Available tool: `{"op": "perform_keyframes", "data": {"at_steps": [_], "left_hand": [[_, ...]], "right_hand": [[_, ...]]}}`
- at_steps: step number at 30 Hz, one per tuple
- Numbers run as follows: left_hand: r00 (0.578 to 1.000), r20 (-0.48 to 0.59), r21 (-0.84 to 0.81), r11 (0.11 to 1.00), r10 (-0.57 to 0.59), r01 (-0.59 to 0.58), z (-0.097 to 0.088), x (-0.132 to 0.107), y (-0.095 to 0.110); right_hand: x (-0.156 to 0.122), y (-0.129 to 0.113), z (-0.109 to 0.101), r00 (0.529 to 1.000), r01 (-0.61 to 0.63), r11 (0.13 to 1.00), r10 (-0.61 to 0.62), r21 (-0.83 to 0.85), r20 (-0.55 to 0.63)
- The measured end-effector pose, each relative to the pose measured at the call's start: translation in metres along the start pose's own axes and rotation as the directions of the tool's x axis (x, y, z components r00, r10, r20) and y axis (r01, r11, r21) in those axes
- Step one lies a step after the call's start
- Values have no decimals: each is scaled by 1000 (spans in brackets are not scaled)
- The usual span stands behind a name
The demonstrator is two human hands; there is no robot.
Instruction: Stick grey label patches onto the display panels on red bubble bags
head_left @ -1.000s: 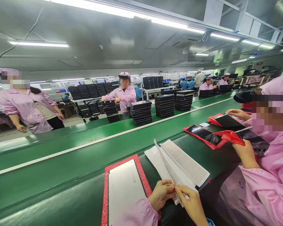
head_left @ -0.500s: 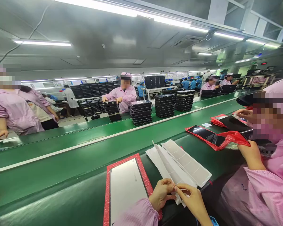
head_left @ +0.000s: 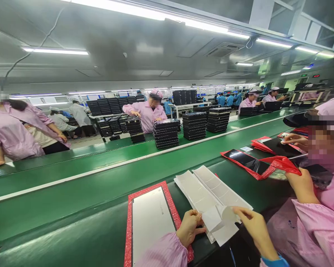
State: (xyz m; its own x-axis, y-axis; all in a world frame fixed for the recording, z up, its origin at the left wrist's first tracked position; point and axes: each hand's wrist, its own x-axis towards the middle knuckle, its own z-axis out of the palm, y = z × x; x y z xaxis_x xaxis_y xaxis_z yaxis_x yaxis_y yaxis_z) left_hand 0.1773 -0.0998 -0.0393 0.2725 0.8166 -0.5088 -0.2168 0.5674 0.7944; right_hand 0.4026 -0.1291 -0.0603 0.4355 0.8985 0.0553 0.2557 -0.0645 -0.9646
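Pinching white adhesive sheet at near edge with left hand, fingers clamped to steady it; right hand at curled corner, fingers touching, grip unclear; red-framed white panel just left of sheet, within reach.

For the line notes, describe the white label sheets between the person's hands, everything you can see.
The white label sheets are long, papery strips lying overlapped and slightly fanned on the green belt, beside the red-framed panel. The upper strip shows a row of pale grey rectangles. Near the hands, a sheet's end is bent up into a curled flap. The left hand grips the near edge, while the right hand is at the flap; contact there is unclear.
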Motion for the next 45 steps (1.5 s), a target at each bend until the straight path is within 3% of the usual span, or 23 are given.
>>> {"op": "perform_keyframes", "data": {"at_steps": [4, 7, 9, 11, 14, 15, 17, 20, 23, 25, 29, 30, 32, 39, 42, 45], "left_hand": [[998, -60, 31, 999, 15, -13, 0, 0, 1], [978, -162, 104, 988, 132, -116, 2, -13, 6], [925, -177, 254, 923, 337, -288, 4, -30, 12], [853, -53, 419, 787, 520, -453, 6, -53, 19], [800, 151, 507, 649, 581, -567, 2, -85, 23], [782, 186, 514, 620, 595, -593, -2, -92, 22], [727, 233, 529, 542, 646, -652, -15, -101, 15], [657, 247, 554, 452, 713, -699, -44, -106, 2], [655, 150, 609, 453, 741, -651, -70, -112, -5], [660, 51, 647, 478, 750, -594, -82, -118, -5], [670, -133, 699, 548, 730, -459, -95, -129, -5], [673, -164, 700, 566, 721, -436, -98, -131, -4], [672, -198, 675, 597, 713, -434, -103, -132, -4], [662, -317, 499, 713, 679, -493, -123, -132, -4], [661, -358, 455, 742, 659, -493, -127, -133, -5], [679, -377, 435, 768, 630, -471, -129, -133, -5]], "right_hand": [[7, -6, -31, 973, -32, 991, 62, 133, -222], [-7, -24, -28, 960, 11, 998, 5, 56, -280], [-24, -38, -14, 957, 82, 991, -108, -107, -268], [-44, -52, 8, 932, 252, 941, -298, -225, -207], [-73, -70, 48, 806, 578, 794, -592, -190, -21], [-82, -74, 61, 771, 631, 759, -637, -158, 21], [-95, -81, 82, 753, 658, 746, -650, -108, 99], [-106, -86, 102, 758, 628, 777, -595, -52, 266], [-111, -85, 114, 679, 650, 760, -582, 3, 448], [-112, -83, 122, 669, 656, 755, -584, 5, 461], [-108, -78, 140, 847, 489, 870, -454, -67, 278], [-106, -78, 144, 878, 420, 906, -390, -56, 277], [-103, -77, 148, 895, 294, 956, -275, -1, 352], [-108, -80, 144, 822, 46, 991, -110, 128, 558], [-109, -84, 141, 772, 6, 989, -99, 147, 628], [-108, -85, 140, 763, 30, 987, -123, 156, 634]]}}
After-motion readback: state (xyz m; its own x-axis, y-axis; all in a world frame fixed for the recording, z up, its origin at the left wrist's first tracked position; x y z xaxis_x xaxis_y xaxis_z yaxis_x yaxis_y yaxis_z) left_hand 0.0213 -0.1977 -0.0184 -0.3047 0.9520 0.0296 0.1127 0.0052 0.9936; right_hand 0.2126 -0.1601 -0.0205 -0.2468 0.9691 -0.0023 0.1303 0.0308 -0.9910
